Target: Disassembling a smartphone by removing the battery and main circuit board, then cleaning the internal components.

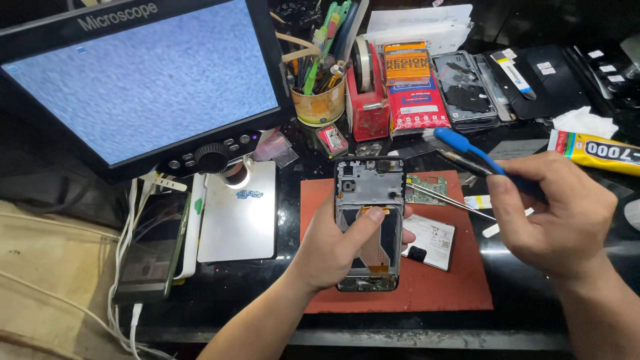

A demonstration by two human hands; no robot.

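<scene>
Left hand point(340, 250) gripping opened phone point(369, 223) (thumb across its middle) over red mat point(453, 280); right hand point(553, 213), at three o'clock, fingers closed around blue-handled tool point(467, 150).

Microscope monitor point(140, 80) is set at upper left; a tin of tools point(320, 100), red tape dispenser point(368, 100), glue tube point(597, 150) and a spare phone point(150, 243) are laid around a red mat point(453, 280).
</scene>
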